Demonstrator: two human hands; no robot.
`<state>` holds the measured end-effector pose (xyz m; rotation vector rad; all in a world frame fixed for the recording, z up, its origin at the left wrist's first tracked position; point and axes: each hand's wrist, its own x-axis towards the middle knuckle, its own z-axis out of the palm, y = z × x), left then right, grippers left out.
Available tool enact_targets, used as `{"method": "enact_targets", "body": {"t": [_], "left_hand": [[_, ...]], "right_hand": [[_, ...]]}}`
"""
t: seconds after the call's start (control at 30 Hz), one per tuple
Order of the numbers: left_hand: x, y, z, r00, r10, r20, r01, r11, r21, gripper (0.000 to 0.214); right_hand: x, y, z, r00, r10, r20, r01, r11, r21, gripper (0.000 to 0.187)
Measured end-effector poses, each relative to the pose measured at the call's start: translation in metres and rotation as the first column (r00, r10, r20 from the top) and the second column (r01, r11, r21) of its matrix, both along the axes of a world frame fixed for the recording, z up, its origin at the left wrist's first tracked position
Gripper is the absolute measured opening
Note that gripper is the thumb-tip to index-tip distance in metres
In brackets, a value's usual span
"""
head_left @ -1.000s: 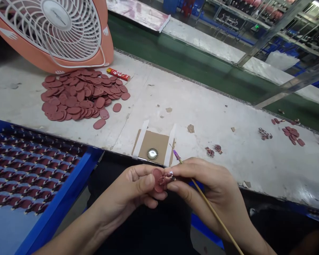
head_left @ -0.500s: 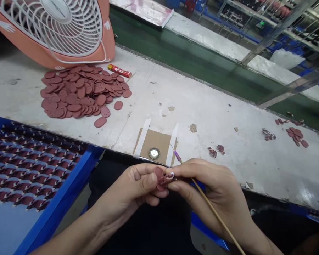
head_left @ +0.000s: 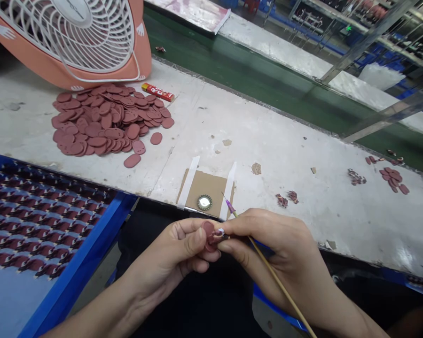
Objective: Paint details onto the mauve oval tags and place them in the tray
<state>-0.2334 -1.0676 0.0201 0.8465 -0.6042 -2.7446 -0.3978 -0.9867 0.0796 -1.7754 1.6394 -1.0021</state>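
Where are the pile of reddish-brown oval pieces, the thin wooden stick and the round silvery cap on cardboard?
Pile of reddish-brown oval pieces (head_left: pixel 105 119): head view, heap's middle.
Thin wooden stick (head_left: pixel 278 281): head view, mid-shaft.
Round silvery cap (head_left: pixel 204 202): head view, shiny centre.

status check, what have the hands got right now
Left hand pinching red oval piece. Right hand touching it, holding thin stick. Nothing between them; cardboard pad just beyond.
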Motion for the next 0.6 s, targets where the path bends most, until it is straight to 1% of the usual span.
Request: {"method": "enact_targets", "body": {"t": [0.13, 0.27, 0.37, 0.47, 0.53, 0.6], "left_hand": [[0.002, 0.003, -0.004, 0.999, 0.030, -0.019, -0.029, 0.999, 0.030, 0.027], [0.003, 0.004, -0.007, 0.999, 0.047, 0.005, -0.048, 0.998, 0.044, 0.029], [0.004, 0.004, -0.006, 0.998, 0.064, 0.029, -0.065, 0.996, 0.057, 0.029], [0.007, 0.003, -0.003, 0.994, 0.077, 0.077, -0.082, 0.995, 0.063, 0.033], [0.005, 0.004, -0.003, 0.984, 0.085, 0.156, -0.086, 0.996, 0.000, 0.031], [-0.006, 0.004, -0.007, 0.977, 0.086, 0.194, -0.065, 0.991, -0.114, 0.023]], "right_hand": [[0.001, -0.002, 0.000, 1.000, 0.019, -0.015, -0.020, 1.000, -0.003, 0.013], [0.002, -0.003, 0.001, 0.999, 0.043, -0.006, -0.043, 0.999, -0.004, 0.012], [0.002, -0.005, 0.000, 0.998, 0.057, 0.019, -0.057, 0.998, -0.015, 0.010], [0.003, -0.008, -0.003, 0.998, 0.042, 0.038, -0.041, 0.999, -0.025, 0.011], [0.005, -0.009, -0.003, 0.999, 0.021, 0.047, -0.020, 0.999, -0.033, 0.011], [0.007, -0.008, -0.001, 1.000, 0.031, 0.005, -0.030, 0.998, -0.047, 0.011]]}}
